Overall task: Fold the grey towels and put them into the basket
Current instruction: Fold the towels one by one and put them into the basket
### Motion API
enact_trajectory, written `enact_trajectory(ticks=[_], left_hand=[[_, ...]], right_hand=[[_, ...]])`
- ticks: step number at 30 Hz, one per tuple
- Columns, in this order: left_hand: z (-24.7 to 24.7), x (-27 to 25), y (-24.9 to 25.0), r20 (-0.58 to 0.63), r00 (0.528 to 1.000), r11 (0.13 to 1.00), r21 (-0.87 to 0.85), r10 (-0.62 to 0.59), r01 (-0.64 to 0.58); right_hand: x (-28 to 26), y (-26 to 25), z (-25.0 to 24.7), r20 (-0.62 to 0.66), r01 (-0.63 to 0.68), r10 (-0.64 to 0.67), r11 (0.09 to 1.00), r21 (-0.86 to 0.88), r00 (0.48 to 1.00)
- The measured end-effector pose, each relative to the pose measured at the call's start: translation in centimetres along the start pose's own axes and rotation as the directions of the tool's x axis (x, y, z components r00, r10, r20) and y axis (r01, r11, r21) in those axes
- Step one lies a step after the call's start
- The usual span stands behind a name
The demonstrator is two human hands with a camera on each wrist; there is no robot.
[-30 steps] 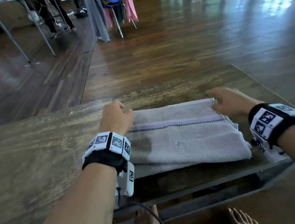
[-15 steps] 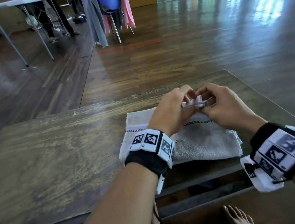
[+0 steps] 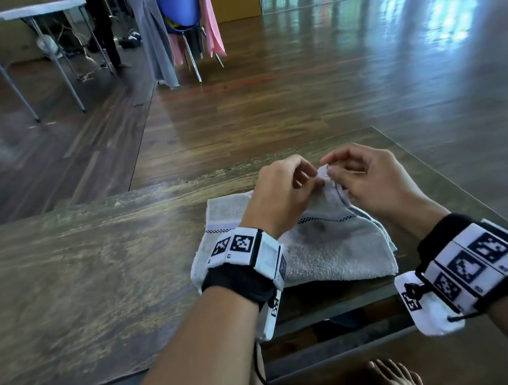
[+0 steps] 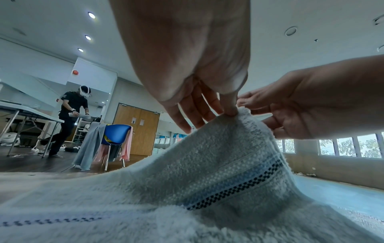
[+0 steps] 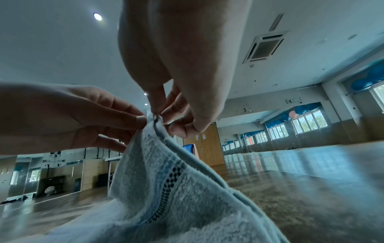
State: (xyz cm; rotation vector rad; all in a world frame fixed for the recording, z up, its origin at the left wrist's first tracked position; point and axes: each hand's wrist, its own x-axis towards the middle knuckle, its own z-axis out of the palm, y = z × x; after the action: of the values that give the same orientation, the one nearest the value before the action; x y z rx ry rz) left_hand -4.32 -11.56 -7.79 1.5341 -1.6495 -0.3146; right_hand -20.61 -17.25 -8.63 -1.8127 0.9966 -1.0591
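A folded grey towel (image 3: 329,247) with a dark checked stripe lies near the wooden table's (image 3: 95,280) front right edge. Its far right corner is lifted off the table. My left hand (image 3: 311,182) and right hand (image 3: 333,173) meet at that raised corner, and both pinch it with their fingertips. In the left wrist view my left hand's fingertips (image 4: 230,112) sit on the peak of the towel (image 4: 207,180). The right wrist view shows my right hand (image 5: 159,115) pinching the layered edge of the towel (image 5: 166,189), with my left hand (image 5: 83,115) opposite. No basket is in view.
The table's right edge (image 3: 441,185) runs close beside the towel. Bare tabletop stretches to the left. On the floor behind stand a blue chair (image 3: 178,10) draped with grey and pink cloths, and a white table (image 3: 15,13). A person (image 4: 70,115) stands there.
My left hand left the towel's far left corner and moved right to join the right hand. The far right corner has risen off the table between both hands.
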Motion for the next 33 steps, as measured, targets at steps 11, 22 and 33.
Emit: enact_trajectory(ticks=[11,22,33], left_hand=[[-0.1,0.3,0.0,0.148,0.985,0.995,-0.039,-0.09,0.097],[0.2,0.5,-0.3,-0.118,0.992,0.996,-0.076,-0.052,0.043],[0.8,0.5,-0.7,-0.106,0.993,0.997,-0.068,-0.053,0.046]], right_hand=[[1.3,0.9,-1.2,-0.142,-0.191,0.196,0.98,0.05,0.97],[1.1,0.0,-0.3,-0.007,-0.143,0.145,0.983,0.114,0.989],[1.0,-0.3,-0.3,0.031,-0.147,0.145,0.984,0.1,0.989]])
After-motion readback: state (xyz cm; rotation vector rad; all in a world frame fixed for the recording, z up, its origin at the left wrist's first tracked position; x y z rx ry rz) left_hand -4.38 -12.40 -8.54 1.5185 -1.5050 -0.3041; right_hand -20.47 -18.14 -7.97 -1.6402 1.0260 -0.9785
